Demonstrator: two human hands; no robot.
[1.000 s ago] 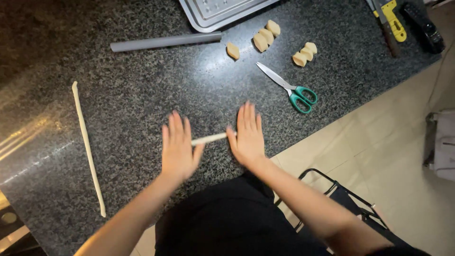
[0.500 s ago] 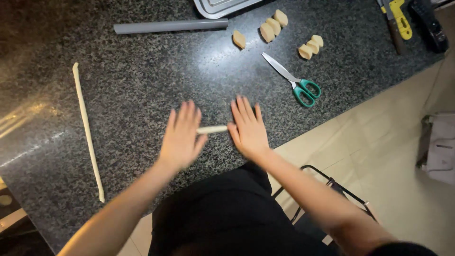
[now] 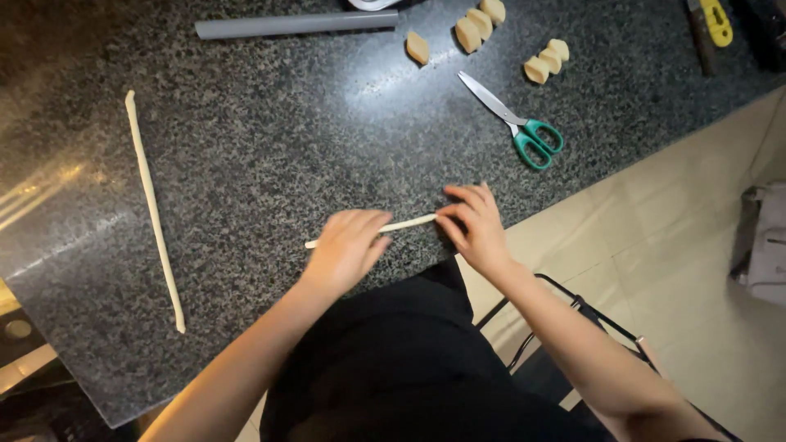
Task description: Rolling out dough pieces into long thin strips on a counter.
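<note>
A thin pale dough strand (image 3: 405,223) lies on the dark speckled granite counter (image 3: 270,139) near its front edge. My left hand (image 3: 345,247) rests flat over the strand's left part, fingers together, with the strand's tip showing past it. Fingers apart, my right hand (image 3: 473,225) presses on its right end. Both palms face down; neither hand grips anything.
A long finished dough strand (image 3: 152,206) lies at the left. A grey rod (image 3: 296,24) is at the back, with several dough pieces (image 3: 479,24) beside it. Green-handled scissors (image 3: 516,123) lie right of centre. A yellow tool (image 3: 714,18) sits at the far right. Tiled floor lies beyond the counter edge.
Both hands have slid back toward the counter's front edge and spread further apart. The dough strand between them is now longer and thinner.
</note>
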